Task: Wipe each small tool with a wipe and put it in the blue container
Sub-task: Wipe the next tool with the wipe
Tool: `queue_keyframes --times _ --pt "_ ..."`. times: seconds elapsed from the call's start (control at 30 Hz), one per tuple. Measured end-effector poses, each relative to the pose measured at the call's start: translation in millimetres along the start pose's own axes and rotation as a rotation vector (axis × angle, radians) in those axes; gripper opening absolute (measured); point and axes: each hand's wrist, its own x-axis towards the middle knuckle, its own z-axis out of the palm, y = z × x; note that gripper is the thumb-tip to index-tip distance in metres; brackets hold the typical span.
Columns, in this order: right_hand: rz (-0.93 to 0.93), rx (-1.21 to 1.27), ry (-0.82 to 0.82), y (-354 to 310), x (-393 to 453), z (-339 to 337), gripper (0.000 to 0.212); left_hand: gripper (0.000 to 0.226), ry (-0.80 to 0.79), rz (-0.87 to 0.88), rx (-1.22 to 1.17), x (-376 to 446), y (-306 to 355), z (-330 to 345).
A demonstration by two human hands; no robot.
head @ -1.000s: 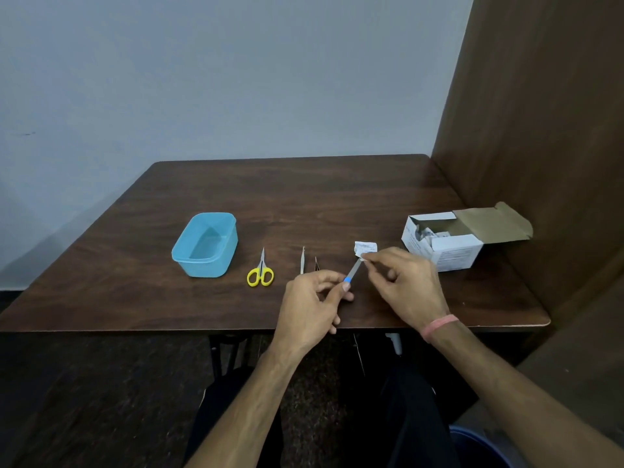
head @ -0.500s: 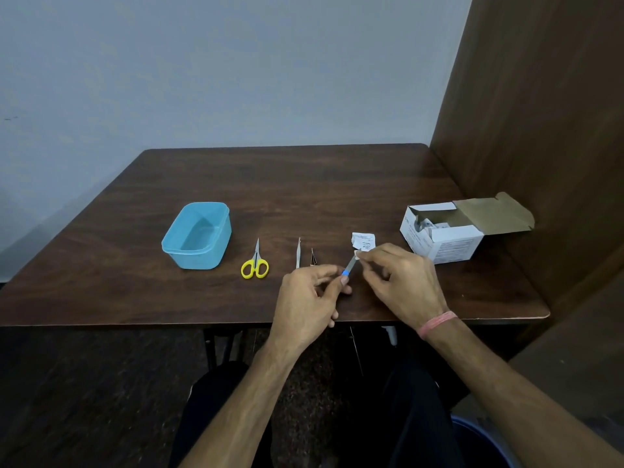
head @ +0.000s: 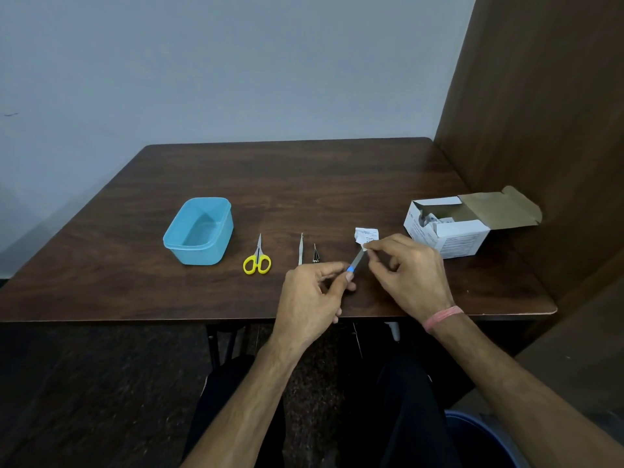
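Nothing much has shifted since a second ago: your hands sit in about the same spot over the near edge of the table (head: 337, 177), and only the head camera has wobbled a bit.

Head view is all you get. Your left hand (head: 310, 298) pinches the blue end of the little file (head: 355, 263), and your right hand (head: 408, 271) pinches a wipe (head: 365, 245) round its far tip. A torn white wrapper (head: 366, 234) lies just beyond your fingers.

That file looks thin, light and stiff, probably slick on the metal, so keep your hold on the blue handle.

Scissors (head: 257, 256), tweezers (head: 300, 248) and a small dark tool (head: 315, 254) lie untouched between you and the blue container (head: 199, 231), which looks empty. An open box (head: 449, 228) sits to the right.
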Motion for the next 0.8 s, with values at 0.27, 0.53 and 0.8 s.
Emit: queue_keyframes --times 0.27,0.53,0.8 --pt "-0.186 0.051 -0.063 -2.5 -8.7 0.2 0.014 0.019 -0.018 0.01 0.015 -1.6 2.1 -1.7" --pt "-0.123 -0.056 -0.04 -0.5 -5.2 2.3 0.016 0.016 0.0 0.008 0.004 -3.1 4.7 -0.7" --pt "-0.082 -0.066 -0.053 -2.9 -3.6 2.1 0.017 0.013 0.002 -0.006 0.001 -3.6 6.6 -1.1"
